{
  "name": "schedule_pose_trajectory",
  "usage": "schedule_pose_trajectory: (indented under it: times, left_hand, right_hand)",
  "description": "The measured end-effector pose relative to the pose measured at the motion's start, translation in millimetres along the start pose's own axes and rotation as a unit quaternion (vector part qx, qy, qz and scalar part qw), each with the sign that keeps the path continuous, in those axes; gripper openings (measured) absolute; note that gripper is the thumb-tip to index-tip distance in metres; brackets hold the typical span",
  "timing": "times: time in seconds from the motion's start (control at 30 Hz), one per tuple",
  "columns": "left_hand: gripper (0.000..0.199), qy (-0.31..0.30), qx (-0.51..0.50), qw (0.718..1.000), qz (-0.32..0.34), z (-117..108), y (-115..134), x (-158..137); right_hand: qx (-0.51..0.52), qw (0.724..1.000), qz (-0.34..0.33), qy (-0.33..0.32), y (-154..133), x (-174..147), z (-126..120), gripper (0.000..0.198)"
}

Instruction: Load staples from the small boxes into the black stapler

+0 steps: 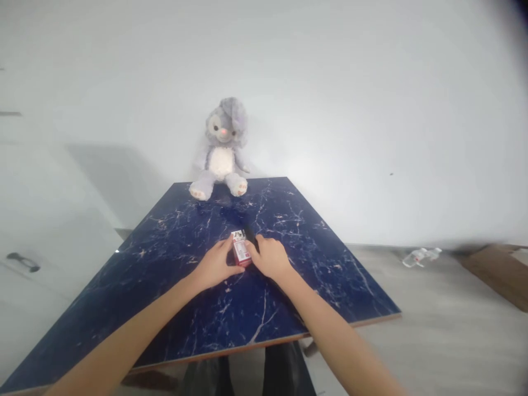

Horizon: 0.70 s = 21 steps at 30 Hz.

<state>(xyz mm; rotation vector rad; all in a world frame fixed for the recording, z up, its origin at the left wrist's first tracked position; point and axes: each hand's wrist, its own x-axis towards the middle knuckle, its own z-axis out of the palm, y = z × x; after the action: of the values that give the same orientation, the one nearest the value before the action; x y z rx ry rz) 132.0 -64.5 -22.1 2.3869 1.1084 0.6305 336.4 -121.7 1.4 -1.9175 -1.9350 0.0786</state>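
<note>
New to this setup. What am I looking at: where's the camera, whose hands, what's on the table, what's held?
No machine here: just a person's two bare hands. The single picture comes from a camera worn on that person's head, looking forward and down.

The blue marble-patterned table has a plush toy sitting at its far end. Nearer, the left hand grips a small red-and-white box, and the right hand has its thumb on it. Whether the box touches the table is unclear. The dark shape beside it is too blurred to name.
</note>
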Motion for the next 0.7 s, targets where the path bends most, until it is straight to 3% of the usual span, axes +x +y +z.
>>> schedule_pose_trajectory:
  times: [0.13,0.23,0.33,0.53,0.7]
  left_hand:
    - [0.074,0.039,-0.035,0.999,0.004,53,55,60]
    - [0.054,0.037,-0.095,0.994,-0.036,92,99,111]
    - [0.047,0.027,-0.120,0.991,-0.054,120,130,148]
    - [0.041,0.035,-0.130,0.990,-0.033,140,140,178]
    - [0.054,0.050,-0.138,0.989,-0.036,147,135,185]
  right_hand:
    - [-0.001,0.998,0.065,0.023,61,10,-14,0.052]
    - [0.023,0.990,0.122,0.060,114,16,-25,0.047]
    - [0.030,0.974,0.196,0.112,149,19,-27,0.051]
    - [-0.010,0.957,0.236,0.168,169,36,-23,0.047]
    - [0.020,0.951,0.261,0.164,183,51,-25,0.052]
